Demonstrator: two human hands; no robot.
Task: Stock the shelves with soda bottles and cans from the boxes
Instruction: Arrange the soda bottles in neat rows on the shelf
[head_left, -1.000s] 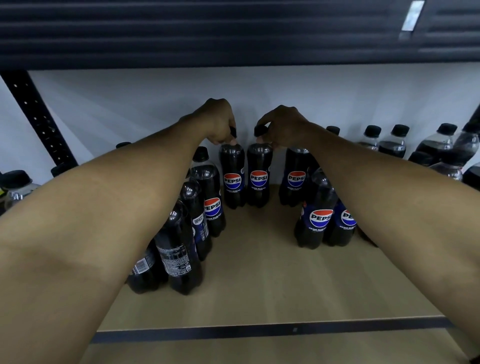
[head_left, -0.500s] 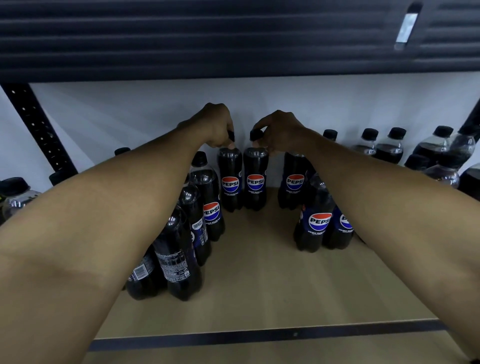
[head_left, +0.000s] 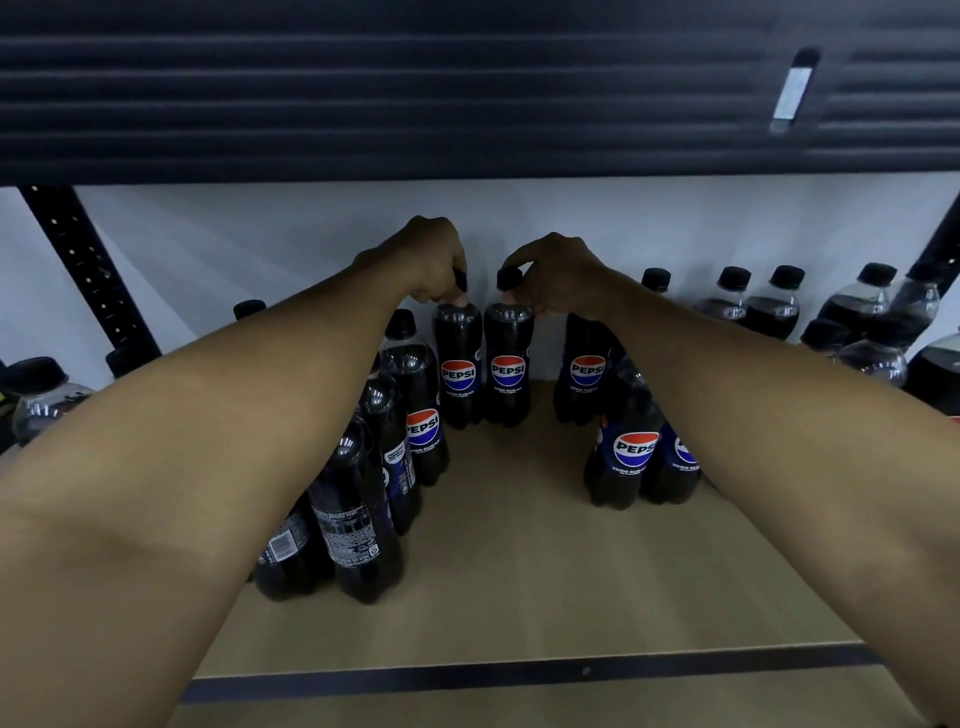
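Note:
Two black Pepsi Zero Sugar bottles stand side by side at the back of the wooden shelf, against the white wall. My left hand grips the cap and neck of the left bottle. My right hand pinches the cap of the right bottle. Both bottles are upright with their bases on the shelf and their labels facing me. Both arms reach in from the near corners.
A row of Pepsi bottles runs along the left under my left arm. More Pepsi bottles stand at the right. Clear-topped dark bottles line the back right. The upper shelf's dark underside hangs overhead. A black rail edges the shelf front.
The view has tilted, so everything sits slightly lower in frame. My hands stay on the two bottle caps; the bottles have not visibly moved on the shelf.

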